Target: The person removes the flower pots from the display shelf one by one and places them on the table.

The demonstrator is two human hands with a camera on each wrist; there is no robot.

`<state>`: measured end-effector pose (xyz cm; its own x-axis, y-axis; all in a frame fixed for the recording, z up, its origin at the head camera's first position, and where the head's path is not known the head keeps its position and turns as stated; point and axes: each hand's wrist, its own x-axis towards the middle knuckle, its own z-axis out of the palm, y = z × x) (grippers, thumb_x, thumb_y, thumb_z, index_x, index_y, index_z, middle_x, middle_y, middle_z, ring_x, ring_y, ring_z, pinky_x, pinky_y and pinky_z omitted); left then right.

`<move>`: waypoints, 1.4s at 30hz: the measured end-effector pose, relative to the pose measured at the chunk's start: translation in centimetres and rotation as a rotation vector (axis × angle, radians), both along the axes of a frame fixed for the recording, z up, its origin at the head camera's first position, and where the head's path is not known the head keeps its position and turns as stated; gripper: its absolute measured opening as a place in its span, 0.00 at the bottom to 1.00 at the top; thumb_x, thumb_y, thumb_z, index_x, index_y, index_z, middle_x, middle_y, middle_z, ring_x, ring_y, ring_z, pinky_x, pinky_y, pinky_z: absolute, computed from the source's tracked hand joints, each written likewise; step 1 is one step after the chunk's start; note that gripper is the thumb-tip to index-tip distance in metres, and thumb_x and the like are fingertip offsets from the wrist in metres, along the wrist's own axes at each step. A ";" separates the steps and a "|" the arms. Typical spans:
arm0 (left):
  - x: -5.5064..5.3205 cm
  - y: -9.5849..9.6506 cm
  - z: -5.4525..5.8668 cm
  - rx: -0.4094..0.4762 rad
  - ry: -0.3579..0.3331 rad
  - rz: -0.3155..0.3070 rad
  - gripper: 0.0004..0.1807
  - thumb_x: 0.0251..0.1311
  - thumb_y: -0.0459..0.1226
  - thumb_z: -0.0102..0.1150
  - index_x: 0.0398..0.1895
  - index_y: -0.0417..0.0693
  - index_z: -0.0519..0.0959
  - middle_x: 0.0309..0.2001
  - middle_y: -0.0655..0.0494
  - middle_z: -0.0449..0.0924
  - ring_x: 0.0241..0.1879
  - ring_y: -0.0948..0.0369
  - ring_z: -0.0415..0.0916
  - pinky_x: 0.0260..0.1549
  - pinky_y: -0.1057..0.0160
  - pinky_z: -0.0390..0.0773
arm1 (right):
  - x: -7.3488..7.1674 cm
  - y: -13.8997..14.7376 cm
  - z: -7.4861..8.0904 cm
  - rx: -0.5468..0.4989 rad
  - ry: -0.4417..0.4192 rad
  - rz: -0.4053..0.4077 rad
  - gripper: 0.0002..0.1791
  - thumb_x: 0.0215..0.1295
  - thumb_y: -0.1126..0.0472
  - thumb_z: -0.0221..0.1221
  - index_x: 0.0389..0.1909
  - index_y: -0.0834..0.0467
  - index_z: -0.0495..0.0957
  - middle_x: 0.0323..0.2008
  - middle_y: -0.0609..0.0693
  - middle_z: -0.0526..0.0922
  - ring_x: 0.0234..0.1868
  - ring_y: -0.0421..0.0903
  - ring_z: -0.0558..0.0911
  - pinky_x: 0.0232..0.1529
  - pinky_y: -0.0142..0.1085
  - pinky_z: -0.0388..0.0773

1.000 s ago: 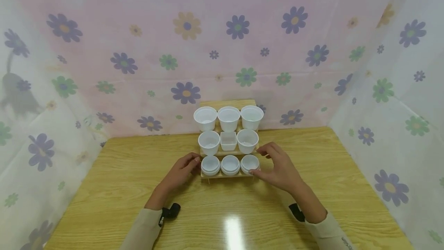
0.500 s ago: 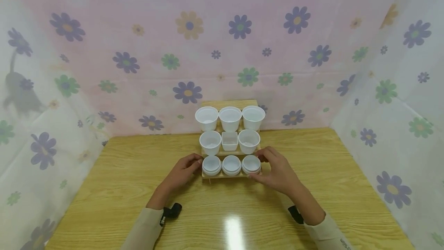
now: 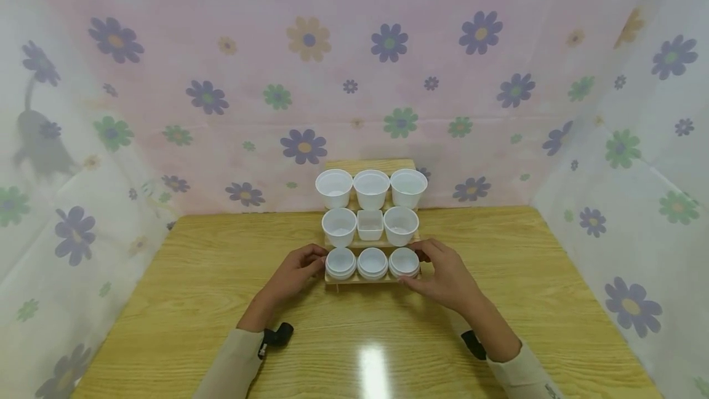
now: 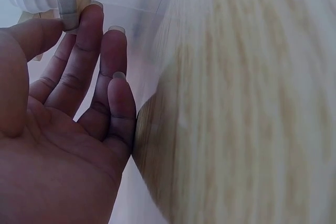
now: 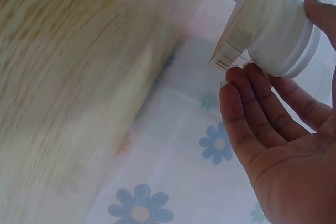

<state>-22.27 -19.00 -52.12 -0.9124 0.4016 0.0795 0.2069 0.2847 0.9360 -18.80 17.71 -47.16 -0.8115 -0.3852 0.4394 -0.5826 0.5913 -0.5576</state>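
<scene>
In the head view, a tiered wooden stand holds rows of white plastic cups. Round cups fill the back row, and a square cup sits between two round ones in the middle. The front row has ribbed cups. My right hand pinches the front-right ribbed cup, thumb at its front and index finger behind. In the right wrist view that cup stands at the board's end, the other fingers below it. My left hand touches the stand's front-left end with thumb and fingertips, its fingers loosely extended.
The stand is on a wood-grain table, close to a flowered cloth backdrop. More cloth hangs on both sides. Black wrist cameras sit on both forearms, the left camera showing plainly. The middle-left front cup is close to my left fingertips.
My right hand has moved in from beside the stand, its index finger now behind the front-right cup. The left hand stays at the stand's end. The whole view has shifted slightly.
</scene>
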 end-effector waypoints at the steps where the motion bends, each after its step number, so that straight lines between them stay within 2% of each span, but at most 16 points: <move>1: 0.0 0.0 0.0 0.002 -0.004 0.000 0.12 0.81 0.34 0.53 0.58 0.36 0.79 0.48 0.46 0.86 0.46 0.59 0.83 0.49 0.55 0.83 | 0.0 0.0 0.0 -0.002 -0.003 0.001 0.32 0.50 0.55 0.85 0.54 0.59 0.82 0.48 0.49 0.85 0.44 0.43 0.84 0.46 0.49 0.87; 4: 0.1 0.1 0.1 0.001 -0.013 0.002 0.12 0.81 0.34 0.54 0.58 0.36 0.79 0.48 0.45 0.86 0.45 0.59 0.83 0.49 0.56 0.82 | 0.1 0.0 0.0 -0.005 -0.009 0.002 0.32 0.50 0.56 0.84 0.55 0.59 0.82 0.48 0.49 0.85 0.45 0.44 0.84 0.46 0.48 0.87; 11: 0.1 0.2 0.3 0.005 -0.024 0.004 0.11 0.81 0.34 0.54 0.57 0.36 0.79 0.47 0.47 0.86 0.47 0.49 0.82 0.47 0.57 0.82 | 0.3 -0.1 0.1 -0.006 -0.019 -0.005 0.32 0.51 0.57 0.84 0.55 0.59 0.81 0.48 0.50 0.85 0.46 0.44 0.84 0.47 0.49 0.87; 15: 0.2 0.2 0.3 -0.002 -0.024 0.005 0.12 0.82 0.34 0.53 0.58 0.36 0.79 0.47 0.47 0.85 0.47 0.47 0.82 0.48 0.56 0.82 | 0.3 -0.1 0.2 0.000 -0.026 -0.010 0.32 0.51 0.58 0.84 0.55 0.59 0.81 0.48 0.50 0.84 0.46 0.45 0.84 0.47 0.49 0.87; 21: 0.2 0.0 0.4 -0.002 -0.026 0.005 0.12 0.81 0.34 0.53 0.58 0.37 0.79 0.46 0.47 0.86 0.46 0.47 0.82 0.47 0.55 0.83 | 0.5 -0.2 0.5 0.005 -0.024 -0.013 0.32 0.51 0.58 0.83 0.55 0.59 0.80 0.48 0.49 0.84 0.46 0.45 0.84 0.47 0.49 0.87; 31: 0.4 0.0 0.4 -0.005 -0.037 0.004 0.12 0.82 0.36 0.54 0.58 0.40 0.80 0.47 0.48 0.86 0.47 0.49 0.83 0.48 0.56 0.83 | 0.6 0.0 1.0 0.004 0.025 0.004 0.32 0.52 0.57 0.83 0.55 0.60 0.80 0.48 0.49 0.84 0.47 0.45 0.85 0.48 0.45 0.87; 42: 0.4 -0.1 0.4 0.001 -0.034 0.005 0.11 0.81 0.35 0.54 0.58 0.39 0.79 0.46 0.49 0.86 0.46 0.48 0.83 0.47 0.56 0.83 | 0.8 0.1 1.3 0.011 0.025 -0.004 0.32 0.53 0.57 0.82 0.56 0.58 0.80 0.49 0.47 0.84 0.47 0.43 0.84 0.48 0.41 0.86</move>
<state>-21.91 -19.07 -51.73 -0.9164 0.3973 0.0484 0.1733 0.2847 0.9428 -18.01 17.76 -45.83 -0.8018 -0.3870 0.4554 -0.5940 0.5995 -0.5364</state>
